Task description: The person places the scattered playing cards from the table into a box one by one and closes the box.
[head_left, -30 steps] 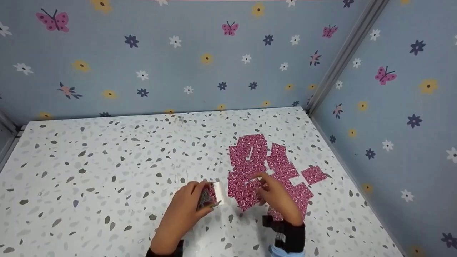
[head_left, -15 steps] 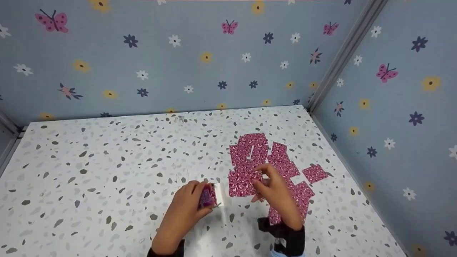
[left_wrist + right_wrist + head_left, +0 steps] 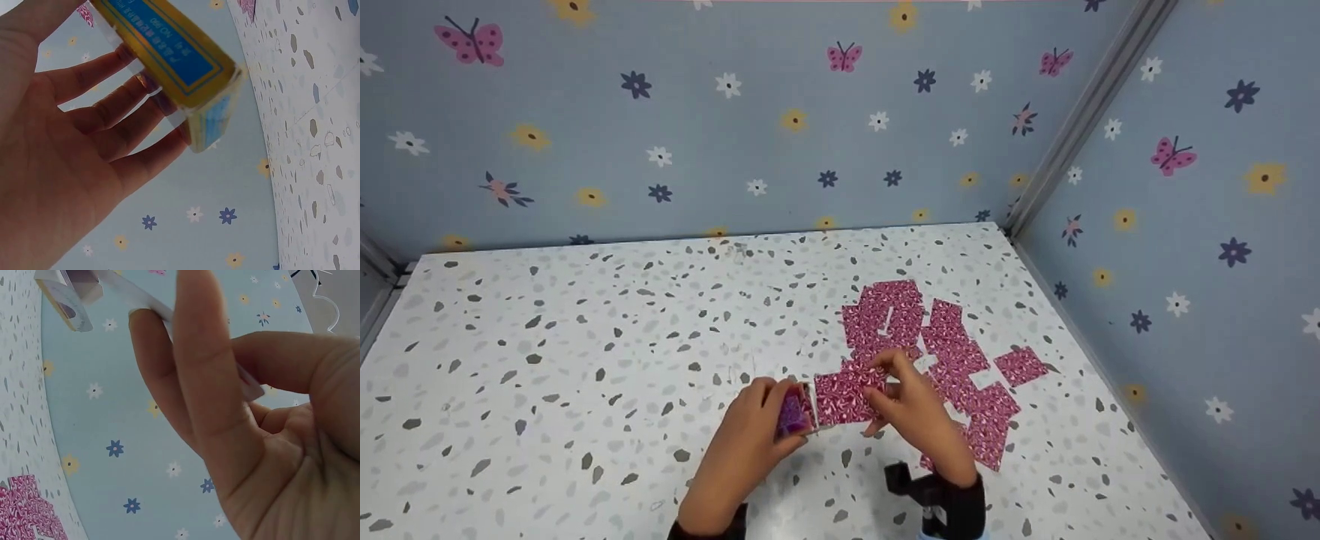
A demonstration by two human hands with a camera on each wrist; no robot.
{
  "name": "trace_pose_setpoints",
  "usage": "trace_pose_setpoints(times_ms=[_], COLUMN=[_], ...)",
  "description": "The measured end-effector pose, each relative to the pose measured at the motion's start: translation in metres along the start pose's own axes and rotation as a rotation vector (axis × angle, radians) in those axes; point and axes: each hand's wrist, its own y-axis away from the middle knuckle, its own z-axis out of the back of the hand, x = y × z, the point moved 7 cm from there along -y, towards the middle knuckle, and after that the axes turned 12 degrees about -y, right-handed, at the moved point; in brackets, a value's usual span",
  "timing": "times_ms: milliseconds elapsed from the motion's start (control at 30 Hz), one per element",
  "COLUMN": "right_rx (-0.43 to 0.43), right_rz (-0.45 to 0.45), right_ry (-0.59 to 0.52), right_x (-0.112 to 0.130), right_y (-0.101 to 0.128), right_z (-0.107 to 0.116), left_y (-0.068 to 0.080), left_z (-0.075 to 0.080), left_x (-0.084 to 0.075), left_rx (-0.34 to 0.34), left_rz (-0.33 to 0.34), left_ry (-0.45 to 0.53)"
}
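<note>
My left hand [image 3: 742, 439] grips a small card box [image 3: 174, 53], yellow and blue on the outside. The box's end with a white flap faces right in the head view; purple and pink show on its near side. Between thumb and fingers, my right hand [image 3: 919, 420] pinches a playing card [image 3: 844, 397] with a pink patterned back. That card's left edge is close beside the box's right end; whether they touch I cannot tell. Loose playing cards [image 3: 894, 300] of the same pattern lie spread and overlapping behind and under my right hand.
A single card [image 3: 1020, 366] lies apart at the right. The speckled white table [image 3: 585, 337] meets a blue flowered wall [image 3: 697, 127] at the back and another wall [image 3: 1185, 225] at the right.
My right hand has picked up a card from the spread, straightened it and moved it left to the box. My left hand keeps its place, with the box tilted slightly.
</note>
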Motion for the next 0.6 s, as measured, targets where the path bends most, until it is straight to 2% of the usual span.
trace_pose_setpoints(times_ms=[200,600], right_rx=[0.024,0.04], right_rz=[-0.017,-0.009], right_ry=[0.03,0.087], right_x=[-0.001,-0.002], right_y=[0.001,-0.003], right_z=[-0.004,-0.021], left_y=[0.0,-0.001], left_z=[0.001,-0.001], left_x=[-0.001,-0.001], left_rx=[-0.04,-0.039], left_rz=[-0.021,-0.031], left_ry=[-0.002,-0.015])
